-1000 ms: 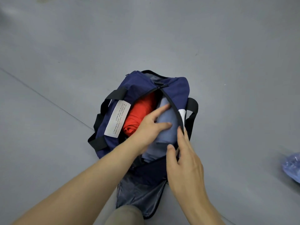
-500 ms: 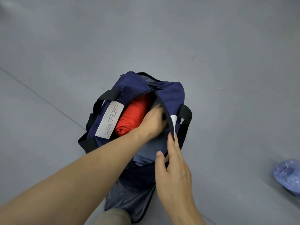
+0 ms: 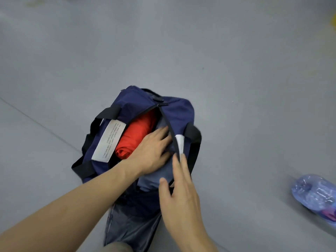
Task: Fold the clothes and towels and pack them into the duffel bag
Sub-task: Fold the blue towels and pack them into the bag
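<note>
floor: grey and bare-looking, it carries everything here; the person works low over it.
duffel bag: navy, lying on the floor with its top opening spread wide toward the camera, so folded pieces can go in from above.
blue-grey cloth: the folded piece being packed. It lies in the right half of the opening, its near end poking out over the rim, so it is judged not fully seated.
red cloth: folded and already inside the bag along the left side, touching the blue-grey cloth, which leaves the right half free.
plastic bag: crumpled and bluish, well apart on the right.
left hand: flat and spread, holding nothing, palm down on the blue-grey cloth. Its fingertips slip under the right rim, probably pressing the cloth down and deeper.
right hand: blurred, with straight fingers laid along the right rim and the thumb spread apart on the cloth's near end. It seems to hold the opening back and grips nothing that shows.
label: a white tag lying on the bag's left flap.
zip pull: parked at the far end, leaving the mouth fully open.
</note>
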Tool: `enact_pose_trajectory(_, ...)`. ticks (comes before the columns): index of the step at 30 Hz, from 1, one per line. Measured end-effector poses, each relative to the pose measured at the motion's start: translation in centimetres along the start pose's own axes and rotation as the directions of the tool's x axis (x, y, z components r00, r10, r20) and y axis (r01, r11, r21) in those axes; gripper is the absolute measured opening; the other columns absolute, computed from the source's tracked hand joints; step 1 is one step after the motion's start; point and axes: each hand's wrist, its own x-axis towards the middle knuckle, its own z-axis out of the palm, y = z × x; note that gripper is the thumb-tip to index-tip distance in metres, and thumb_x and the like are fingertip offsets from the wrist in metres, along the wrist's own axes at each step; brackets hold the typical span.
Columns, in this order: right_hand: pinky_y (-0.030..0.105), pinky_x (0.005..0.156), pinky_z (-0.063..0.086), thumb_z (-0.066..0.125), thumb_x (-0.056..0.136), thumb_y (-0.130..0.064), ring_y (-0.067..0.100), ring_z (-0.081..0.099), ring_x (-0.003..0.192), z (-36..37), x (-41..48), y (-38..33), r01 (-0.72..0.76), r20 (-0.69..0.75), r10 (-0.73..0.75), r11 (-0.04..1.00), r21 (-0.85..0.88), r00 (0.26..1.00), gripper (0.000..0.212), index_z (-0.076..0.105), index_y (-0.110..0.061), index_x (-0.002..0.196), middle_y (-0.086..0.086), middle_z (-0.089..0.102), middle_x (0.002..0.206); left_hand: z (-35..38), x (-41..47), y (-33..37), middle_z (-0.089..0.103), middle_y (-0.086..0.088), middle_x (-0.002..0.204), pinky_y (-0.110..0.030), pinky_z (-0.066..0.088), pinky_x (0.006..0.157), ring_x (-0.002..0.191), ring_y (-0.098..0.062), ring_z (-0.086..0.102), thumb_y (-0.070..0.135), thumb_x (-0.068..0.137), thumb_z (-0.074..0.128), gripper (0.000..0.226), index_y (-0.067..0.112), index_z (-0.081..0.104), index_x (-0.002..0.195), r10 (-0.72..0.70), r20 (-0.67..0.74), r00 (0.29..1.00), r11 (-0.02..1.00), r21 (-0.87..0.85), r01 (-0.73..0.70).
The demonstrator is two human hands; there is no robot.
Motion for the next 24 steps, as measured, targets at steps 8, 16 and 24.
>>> enact_pose_trajectory(8,0.020,0.114,0.022,0.037,0.105,-0.039,0.004,0.014,0.150,-7.5,-2.9,3.5,0.183,0.195,-0.138,0.954,-0.237,0.971,0.056,0.011,-0.060,0.150,-0.027,-0.013,0.162,-3.2,-6.5,6.2,0.056,0.019,0.139,-0.039,0.042,0.112,0.130,-0.003,0.051,0.003,0.099,0.052,0.052,0.034,0.053,0.140,-0.507,-0.301,0.808,0.757,-0.603,0.251)
enact_pose_trajectory(16,0.026,0.119,0.020,0.040,0.104,-0.045,0.010,0.010,0.153,-23.1,-16.3,17.5,-0.181,0.052,0.244,0.831,-0.525,0.968,0.062,0.006,-0.046,0.156,-0.015,-0.004,0.166,-1.0,-3.7,20.3,0.055,0.014,0.140,-0.018,0.028,0.114,0.136,-0.007,0.045,0.033,0.093,0.049,0.043,0.029,0.059,0.134,-0.013,-0.108,0.994,0.926,-0.375,-0.029)
enact_pose_trajectory(24,0.033,0.118,0.022,0.048,0.102,-0.042,0.023,0.015,0.153,-27.1,-29.2,31.8,-0.634,-0.329,0.547,0.715,-0.294,0.770,0.065,0.019,-0.032,0.158,0.003,0.007,0.168,8.9,-1.1,34.5,0.040,0.027,0.150,-0.018,0.033,0.107,0.135,0.000,0.041,0.055,0.098,0.047,0.053,0.068,0.020,0.142,0.281,0.519,0.807,0.943,-0.305,-0.132)
